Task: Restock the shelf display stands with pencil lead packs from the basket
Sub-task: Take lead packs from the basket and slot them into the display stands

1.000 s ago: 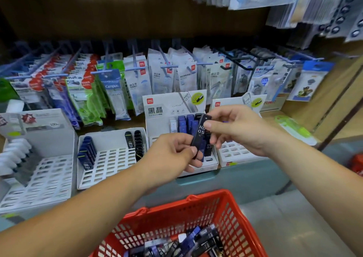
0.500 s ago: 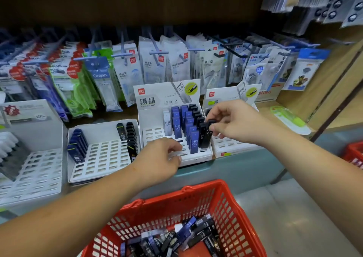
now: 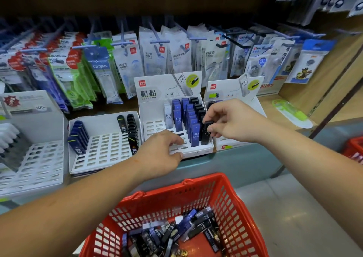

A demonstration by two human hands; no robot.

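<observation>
A white display stand (image 3: 155, 126) on the shelf holds rows of blue and black HB 0.5 lead packs. My right hand (image 3: 229, 122) pinches the top of a black lead pack (image 3: 205, 136) standing in the stand's front right slot. My left hand (image 3: 165, 151) rests on the stand's front edge with its fingers curled over the slots and steadies it. Below, a red basket (image 3: 231, 203) holds several loose blue and black lead packs (image 3: 188, 227).
A second white stand (image 3: 253, 103) sits to the right behind my right hand. Left of the main stand are a slotted tray (image 3: 102, 150) with dark packs and another white stand (image 3: 33, 158). Hanging correction-tape packets (image 3: 157, 56) fill the back. Another red basket (image 3: 353, 148) is at far right.
My right hand carried the black pack from my left hand down into the stand's front right slot. My left hand let go of it and dropped onto the stand's front edge.
</observation>
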